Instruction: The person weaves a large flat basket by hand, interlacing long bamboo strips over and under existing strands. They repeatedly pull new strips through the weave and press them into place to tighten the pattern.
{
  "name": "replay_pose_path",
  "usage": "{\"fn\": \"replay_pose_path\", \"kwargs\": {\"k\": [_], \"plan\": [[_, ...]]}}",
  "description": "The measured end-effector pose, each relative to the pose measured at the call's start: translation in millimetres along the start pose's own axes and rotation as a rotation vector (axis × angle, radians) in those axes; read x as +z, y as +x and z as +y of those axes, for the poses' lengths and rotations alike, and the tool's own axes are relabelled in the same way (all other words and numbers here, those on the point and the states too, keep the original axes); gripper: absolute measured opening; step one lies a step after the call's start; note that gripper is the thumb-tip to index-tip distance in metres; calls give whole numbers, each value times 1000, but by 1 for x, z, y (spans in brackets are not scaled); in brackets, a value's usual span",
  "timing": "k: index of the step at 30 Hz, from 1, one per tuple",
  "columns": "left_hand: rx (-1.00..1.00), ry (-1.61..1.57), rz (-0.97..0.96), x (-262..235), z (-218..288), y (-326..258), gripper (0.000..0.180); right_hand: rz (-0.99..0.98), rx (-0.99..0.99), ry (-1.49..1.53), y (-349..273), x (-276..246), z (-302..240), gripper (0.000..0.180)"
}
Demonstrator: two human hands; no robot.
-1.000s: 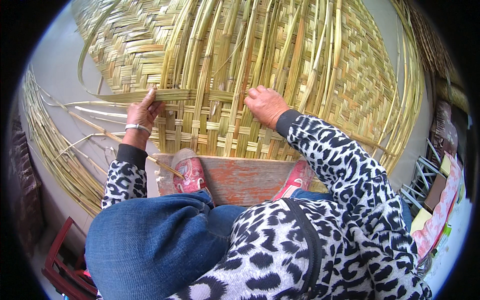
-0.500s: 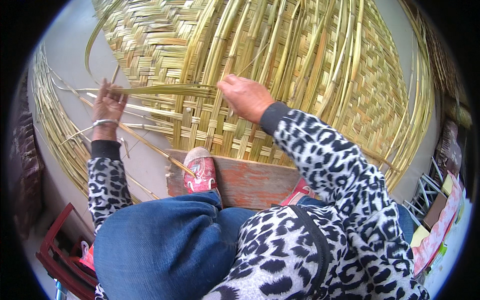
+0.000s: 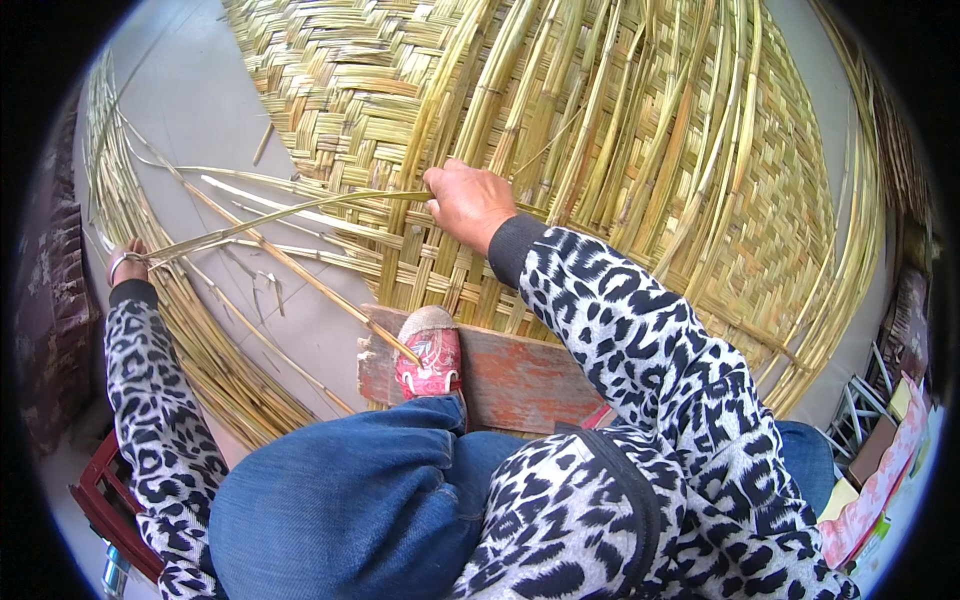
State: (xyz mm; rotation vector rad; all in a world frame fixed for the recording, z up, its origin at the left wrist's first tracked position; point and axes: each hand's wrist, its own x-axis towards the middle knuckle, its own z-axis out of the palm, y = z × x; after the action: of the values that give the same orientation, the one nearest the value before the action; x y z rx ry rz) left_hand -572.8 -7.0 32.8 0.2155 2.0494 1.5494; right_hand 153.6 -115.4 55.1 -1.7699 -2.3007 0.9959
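A long, flat green reed strip (image 3: 305, 207) stretches taut between my hands, slightly twisted along its length. My right hand (image 3: 470, 203) is closed on its right end, low over the woven reed mat (image 3: 345, 125). Far out to the left, my left hand (image 3: 128, 262) is closed on the other end, above a bundle of loose reeds; its fingers are partly hidden. Loose reeds (image 3: 520, 90) lie lengthwise on the mat near my right hand. At the mat's near left edge, several pale strip ends (image 3: 310, 222) stick out past the weave.
A worn wooden board (image 3: 520, 375) lies along the mat's near edge, with my red shoe (image 3: 432, 350) on it. The reed bundle (image 3: 190, 340) curves along the left floor. A red chair (image 3: 105, 490) stands at lower left, and a metal rack (image 3: 865, 400) at right.
My left hand has swung left and toward me, drawing the reed strip out straighter, and its spread fingers have closed. My right hand keeps its hold over the mat.
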Motion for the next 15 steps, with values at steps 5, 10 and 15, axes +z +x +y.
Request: {"fn": "replay_pose_path", "kwargs": {"k": [5, 10, 15], "plan": [[268, 60, -178, 78, 33, -60, 33, 7, 9, -61, -1, 6, -1, 17], [853, 301, -530, 264, 64, -244, 39, 78, 25, 4, -4, 6, -1, 18], [1599, 413, -759, 398, 52, -428, 45, 105, 78, 25, -1, 5, -1, 18]]}}
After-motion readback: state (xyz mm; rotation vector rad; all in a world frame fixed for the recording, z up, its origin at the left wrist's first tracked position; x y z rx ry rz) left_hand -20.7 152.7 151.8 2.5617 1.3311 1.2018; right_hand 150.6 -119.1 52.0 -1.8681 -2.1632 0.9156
